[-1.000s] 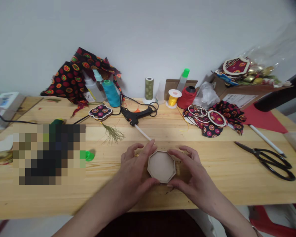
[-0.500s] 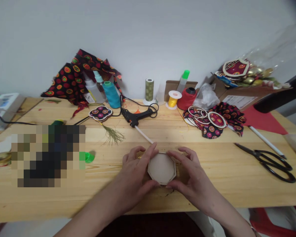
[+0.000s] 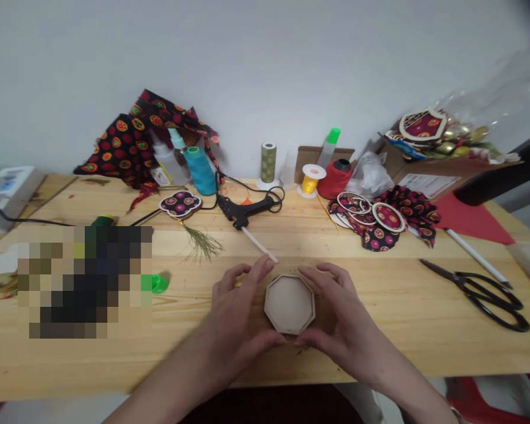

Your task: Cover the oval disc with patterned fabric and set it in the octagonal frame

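Observation:
A shallow octagonal wooden box (image 3: pixel 289 303), pale inside with a raised rim, lies near the front of the table between my two hands. My left hand (image 3: pixel 238 318) is open at its left side, the index finger lifted off the rim and the thumb by the near edge. Curved round the right side is my right hand (image 3: pixel 335 306), index finger at the far corner and thumb at the near edge, holding the box. Just beyond, a black glue gun (image 3: pixel 247 209) lies with a white glue stick (image 3: pixel 259 244) pointing toward the box.
Black scissors (image 3: pixel 481 294) and a white pen (image 3: pixel 477 256) lie at right. Fabric-covered rings (image 3: pixel 371 212), a red thread cone (image 3: pixel 335 178) and a blue thread cone (image 3: pixel 201 171) are behind. A tasselled ornament (image 3: pixel 180 204) and a green cap (image 3: pixel 159 284) sit left, beside a blurred-out patch.
My left hand has eased left, its index finger coming off the box's rim. My right hand and the box stay nearly in place.

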